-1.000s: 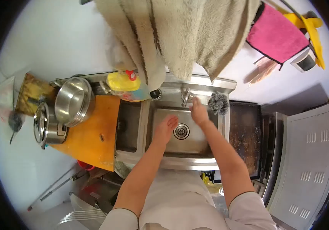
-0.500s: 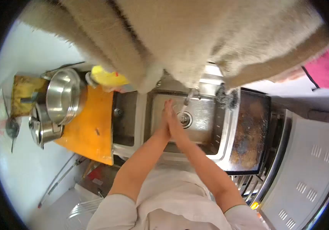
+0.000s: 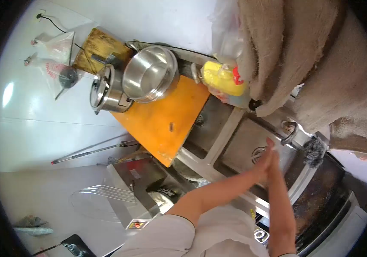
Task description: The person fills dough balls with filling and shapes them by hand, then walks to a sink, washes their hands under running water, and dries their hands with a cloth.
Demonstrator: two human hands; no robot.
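My left hand (image 3: 264,162) and my right hand (image 3: 274,161) are pressed palm to palm over the sink basin (image 3: 245,147), fingers stretched out, with no object visible between them. Beyond the fingertips, to the right, is the metal faucet (image 3: 292,136). The round drain (image 3: 258,155) shows just left of my hands. A dark grey scouring pad (image 3: 314,152) sits on the sink's edge to the right of the faucet.
Left of the sink lies an orange board (image 3: 162,128) bearing stacked steel bowls (image 3: 147,75) and a lidded pot (image 3: 113,92). A yellow-labelled container (image 3: 224,79) stands behind. Brown towels (image 3: 295,51) hang at upper right. A blackened tray (image 3: 320,184) is at right.
The view has swung left, bringing more of the left wall into sight. My hands, apart a second ago with the right at the faucet, came together over the basin and remain together.
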